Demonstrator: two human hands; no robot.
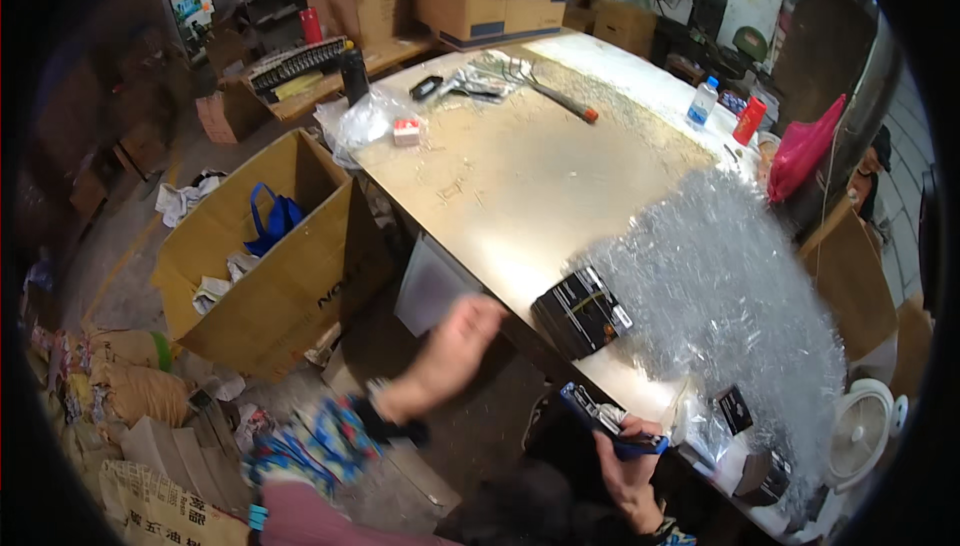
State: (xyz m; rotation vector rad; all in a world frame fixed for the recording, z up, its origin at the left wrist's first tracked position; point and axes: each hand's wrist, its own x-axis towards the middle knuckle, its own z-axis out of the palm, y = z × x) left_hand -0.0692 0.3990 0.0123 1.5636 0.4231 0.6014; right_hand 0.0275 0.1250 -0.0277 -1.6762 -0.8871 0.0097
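Observation:
My left hand (455,354) is raised off the table's near edge, beside the cardboard carton, and motion smears its fingers. In my right hand (628,471) is a narrow blue-and-black package (582,404) with silvery metal parts showing; its exact kind I cannot make out. This hand is at the table's near edge. Just beyond it, a stack of flat black boxes (583,311) with a band round it sits on the table (560,176). A heap of clear plastic bags (720,276) spreads to the right of that stack. Another small black box (734,409) lies on the bags.
An open cardboard carton (270,296) with a blue bag (272,221) inside stands left of the table. A hand rake (560,96), a water bottle (702,103) and a red can (748,121) are farther back. A white fan (860,421) stands at the right.

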